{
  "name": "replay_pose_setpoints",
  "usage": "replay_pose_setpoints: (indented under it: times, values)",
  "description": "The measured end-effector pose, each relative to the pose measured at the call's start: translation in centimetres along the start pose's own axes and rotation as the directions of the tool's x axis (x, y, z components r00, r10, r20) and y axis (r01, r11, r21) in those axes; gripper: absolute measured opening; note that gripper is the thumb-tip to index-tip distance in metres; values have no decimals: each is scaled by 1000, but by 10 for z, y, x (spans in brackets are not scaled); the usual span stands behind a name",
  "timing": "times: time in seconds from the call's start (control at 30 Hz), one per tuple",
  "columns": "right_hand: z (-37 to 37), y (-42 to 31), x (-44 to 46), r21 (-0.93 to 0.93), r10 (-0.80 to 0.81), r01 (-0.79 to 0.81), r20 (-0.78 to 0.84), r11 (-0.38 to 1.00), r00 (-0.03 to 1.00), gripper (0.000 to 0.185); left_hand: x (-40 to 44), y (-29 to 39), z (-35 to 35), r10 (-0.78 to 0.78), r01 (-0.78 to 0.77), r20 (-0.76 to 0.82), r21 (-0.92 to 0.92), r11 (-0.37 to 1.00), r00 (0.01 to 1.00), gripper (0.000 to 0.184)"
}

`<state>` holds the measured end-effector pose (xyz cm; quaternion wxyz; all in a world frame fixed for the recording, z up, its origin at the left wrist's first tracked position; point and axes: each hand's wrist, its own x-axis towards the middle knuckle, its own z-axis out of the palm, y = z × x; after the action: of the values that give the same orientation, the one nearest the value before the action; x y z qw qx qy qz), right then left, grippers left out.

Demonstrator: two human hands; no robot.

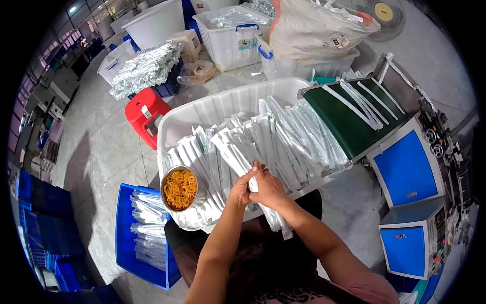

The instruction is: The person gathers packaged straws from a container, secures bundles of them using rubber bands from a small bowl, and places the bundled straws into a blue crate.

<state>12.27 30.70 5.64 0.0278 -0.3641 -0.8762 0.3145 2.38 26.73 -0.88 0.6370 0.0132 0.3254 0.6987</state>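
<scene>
Both of my hands are closed around a bundle of long white packets (233, 152) above the white tub. My left hand (243, 188) wraps the bundle from the left, and my right hand (267, 187) grips it from the right, touching the left one. The bundle slants from upper left to lower right, its lower end reaching over my lap. Many similar packets (298, 137) lie in the large white tub (177, 119). A round metal bowl of orange rubber bands (180, 189) rests on the packets at the tub's left side.
At the right, a green conveyor belt (329, 114) carrying several packets ends over the tub, beside a blue-panelled machine (407, 167). A red stool (147, 114) and a blue crate of packets (124, 238) stand left. Behind are white bins (233, 43) and a large sack (314, 30).
</scene>
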Motion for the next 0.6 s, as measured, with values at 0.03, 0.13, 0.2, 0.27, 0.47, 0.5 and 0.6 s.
replay_pose_setpoints:
  times: [0.03, 0.13, 0.2, 0.27, 0.47, 0.5, 0.6]
  values:
    - [-6, -11, -5, -30, 33, -32, 29, 999, 999, 95, -2, -1, -2, -2, 2, -7, 3, 1000, 1000, 48]
    - [-2, -14, -19, -291, -137, 96, -123, 952, 983, 94, -14, 1, -1, 13, -20, -85, -81, 997, 996, 29]
    - [-13, -14, -37, -264, -199, 145, -192, 954, 961, 92, -28, 4, 6, -12, 6, -68, -88, 996, 998, 28]
    - [-13, -5, -51, 94, -97, 118, -205, 989, 974, 81, -51, 7, 26, -29, 22, -109, -68, 997, 994, 31]
    - [10, 5, -106, 853, -161, -394, 466, 342, 870, 55, -86, 19, 33, -175, 224, 369, -93, 970, 913, 73]
    - [11, -5, -116, 840, -122, -443, 498, 312, 858, 51, -90, 16, 34, -227, 301, 374, -154, 941, 899, 73]
    - [24, -11, -146, 784, -174, -477, 575, 397, 799, 62, -124, -2, 13, -229, 229, 45, 19, 973, 972, 49]
